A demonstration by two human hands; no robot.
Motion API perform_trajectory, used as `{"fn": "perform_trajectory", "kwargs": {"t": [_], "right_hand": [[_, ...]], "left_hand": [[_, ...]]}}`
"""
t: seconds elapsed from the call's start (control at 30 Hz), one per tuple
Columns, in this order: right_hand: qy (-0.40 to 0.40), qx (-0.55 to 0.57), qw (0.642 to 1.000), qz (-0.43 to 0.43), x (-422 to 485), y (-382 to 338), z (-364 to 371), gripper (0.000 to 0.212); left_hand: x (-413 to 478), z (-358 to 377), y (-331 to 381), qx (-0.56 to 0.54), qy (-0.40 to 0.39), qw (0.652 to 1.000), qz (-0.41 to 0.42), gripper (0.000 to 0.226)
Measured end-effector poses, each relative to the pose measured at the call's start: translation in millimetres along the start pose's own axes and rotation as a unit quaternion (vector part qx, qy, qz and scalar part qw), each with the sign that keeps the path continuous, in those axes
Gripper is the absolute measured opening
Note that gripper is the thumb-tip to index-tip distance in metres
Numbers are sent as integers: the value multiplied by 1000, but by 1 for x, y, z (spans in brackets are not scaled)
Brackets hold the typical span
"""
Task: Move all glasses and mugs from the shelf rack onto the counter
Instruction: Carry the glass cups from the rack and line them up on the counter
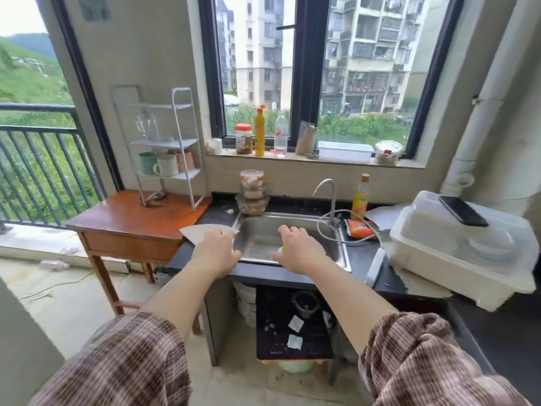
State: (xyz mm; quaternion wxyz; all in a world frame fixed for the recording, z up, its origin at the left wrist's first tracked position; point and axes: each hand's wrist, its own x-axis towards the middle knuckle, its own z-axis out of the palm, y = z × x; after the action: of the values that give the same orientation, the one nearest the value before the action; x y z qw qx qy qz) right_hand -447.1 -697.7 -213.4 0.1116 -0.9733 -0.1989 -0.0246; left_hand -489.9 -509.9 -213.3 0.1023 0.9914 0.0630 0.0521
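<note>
A white wire shelf rack [187,118] stands on a small wooden table [123,221] at the left. Clear glasses [147,126] sit on its middle shelf. On the lower shelf stand a green mug [146,162], a white mug [167,164] and a pink mug [185,161]. The dark counter [216,213] lies to the right of the table, around a steel sink [263,238]. My left hand [218,250] hovers over the counter edge beside a flat beige sheet [202,232], fingers spread. My right hand [301,250] reaches over the sink front; a bit of green shows beneath it.
Stacked food containers [252,194] stand behind the sink near the tap [326,190]. A yellow bottle [361,197] and an orange packet [360,230] lie to the right. A white dish box [462,250] with a phone [462,210] fills the right counter. Jars and bottles line the windowsill [307,158].
</note>
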Motion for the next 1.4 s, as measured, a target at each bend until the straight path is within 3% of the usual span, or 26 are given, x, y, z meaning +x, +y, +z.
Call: {"fn": "perform_trajectory", "kwargs": {"t": [0.27, 0.47, 0.73, 1.07, 1.23, 1.4], "right_hand": [[13, -44, 995, -93, 145, -122, 13, 58], [28, -33, 991, -128, 279, -192, 33, 53], [14, 3, 993, -114, 442, -256, 40, 62], [35, 20, 996, -84, 606, -329, 59, 45], [47, 152, 987, 7, 684, -366, 66, 58], [64, 322, 940, 89, 747, -400, 65, 45]], "left_hand": [[83, -46, -133, 21, 52, 995, -78, 50], [188, -70, -223, 10, 91, 992, -91, 52], [320, -90, -320, -32, 96, 989, -107, 47], [477, -116, -431, -78, 117, 987, -75, 46], [554, -128, -484, -148, 100, 983, -47, 50], [624, -136, -513, -262, 111, 958, -40, 49]]}}
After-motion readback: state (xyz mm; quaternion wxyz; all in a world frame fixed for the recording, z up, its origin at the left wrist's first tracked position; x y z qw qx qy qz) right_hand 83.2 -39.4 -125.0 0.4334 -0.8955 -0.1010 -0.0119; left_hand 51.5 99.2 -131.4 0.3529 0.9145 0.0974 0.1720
